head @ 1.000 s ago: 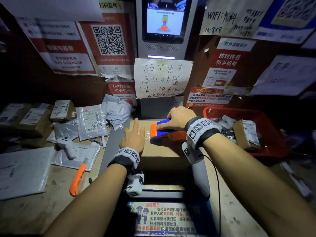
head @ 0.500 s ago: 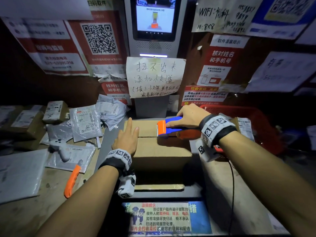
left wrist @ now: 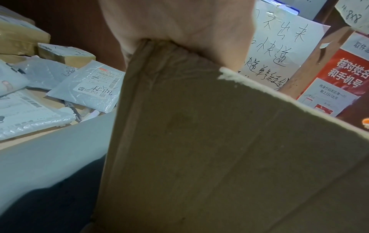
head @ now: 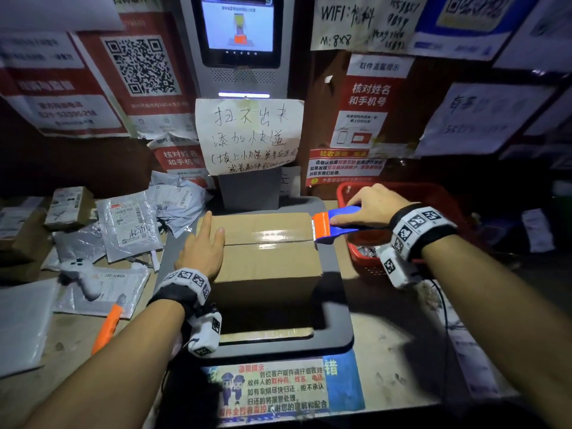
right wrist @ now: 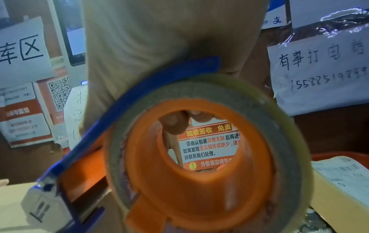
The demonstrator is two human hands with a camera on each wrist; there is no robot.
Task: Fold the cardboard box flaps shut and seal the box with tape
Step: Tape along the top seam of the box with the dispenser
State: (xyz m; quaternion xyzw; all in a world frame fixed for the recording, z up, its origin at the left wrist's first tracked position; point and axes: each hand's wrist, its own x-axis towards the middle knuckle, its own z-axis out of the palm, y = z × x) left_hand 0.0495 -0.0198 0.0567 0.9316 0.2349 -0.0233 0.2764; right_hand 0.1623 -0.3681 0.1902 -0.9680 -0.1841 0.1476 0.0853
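A brown cardboard box (head: 272,264) with its flaps folded shut sits on a grey scale platform (head: 337,332). A strip of clear tape (head: 272,235) runs along the top seam. My left hand (head: 202,247) lies flat with straight fingers on the box's left top edge; in the left wrist view the palm (left wrist: 179,23) presses on the box (left wrist: 199,141). My right hand (head: 371,205) grips a blue and orange tape dispenser (head: 335,222) at the box's right top edge. The right wrist view shows the dispenser's tape roll (right wrist: 199,157) close up.
A red basket (head: 365,258) with parcels stands right of the box. Grey mailer bags (head: 130,224), small boxes (head: 66,205), a white controller (head: 82,274) and an orange-handled cutter (head: 108,328) lie on the left of the table. A kiosk screen (head: 238,26) and posters cover the wall behind.
My right hand has drawn the tape dispenser rightward across the box top, from near the middle to the right edge, leaving tape along the seam. My left hand stays flat on the left side.
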